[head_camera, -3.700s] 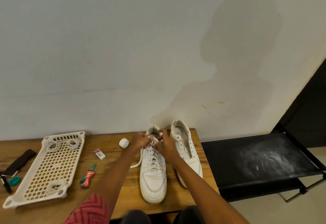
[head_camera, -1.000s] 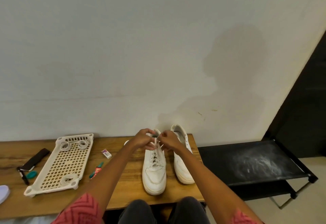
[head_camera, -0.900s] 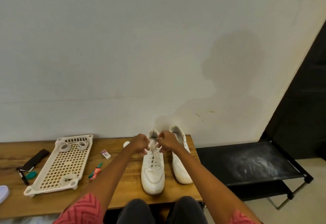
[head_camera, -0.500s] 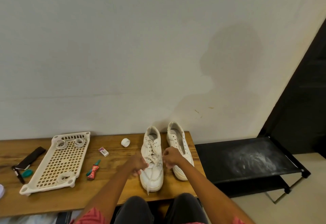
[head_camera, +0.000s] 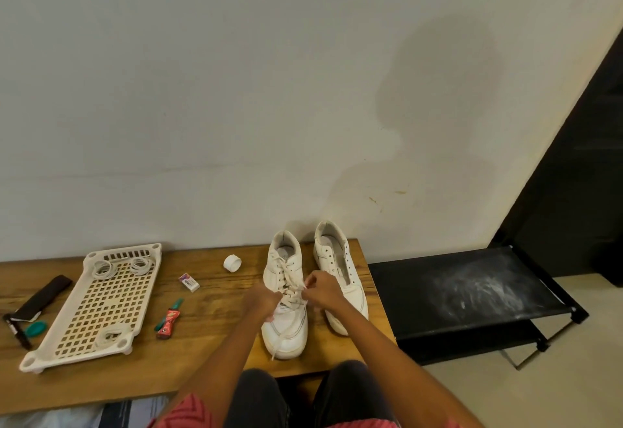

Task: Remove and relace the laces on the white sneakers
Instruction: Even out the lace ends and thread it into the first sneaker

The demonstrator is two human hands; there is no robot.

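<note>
Two white sneakers stand side by side on the wooden table (head_camera: 209,353), heels toward the wall. The left sneaker (head_camera: 285,326) is laced; a loose lace end (head_camera: 278,343) trails over its toe. The right sneaker (head_camera: 337,259) has bare eyelets. My left hand (head_camera: 261,301) and my right hand (head_camera: 322,291) meet over the middle of the left sneaker's lacing, each with fingers curled and pinching the white lace (head_camera: 292,287).
A cream perforated tray (head_camera: 97,303) holding coiled white laces lies at the left. Between tray and shoes sit a white cap (head_camera: 232,263), an eraser (head_camera: 189,282) and a small red tube (head_camera: 169,318). A black rack (head_camera: 465,296) adjoins the table's right end.
Both hands have come down from the collar of the left sneaker to the middle of its lacing. A lace end now hangs loose over the toe.
</note>
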